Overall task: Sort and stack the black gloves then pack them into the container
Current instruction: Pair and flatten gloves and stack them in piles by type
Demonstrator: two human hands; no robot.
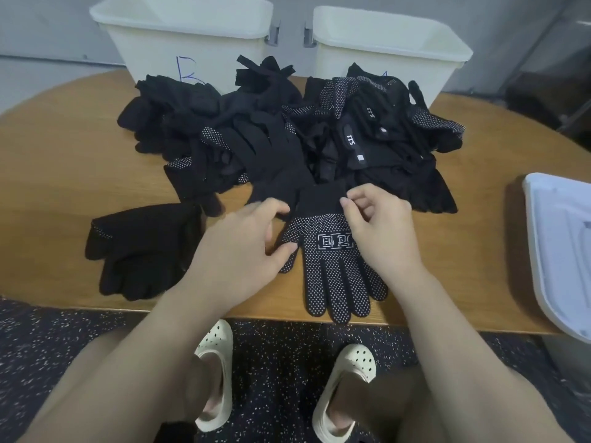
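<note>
right hand (377,225) pinching the cuff of a dotted glove (332,263) lying flat at the near table (64,161) edge; left hand (246,247) at its thumb side, fingers curled, seemingly holding it. glove pile (287,132) behind, two white bins (192,36) beyond.
</note>
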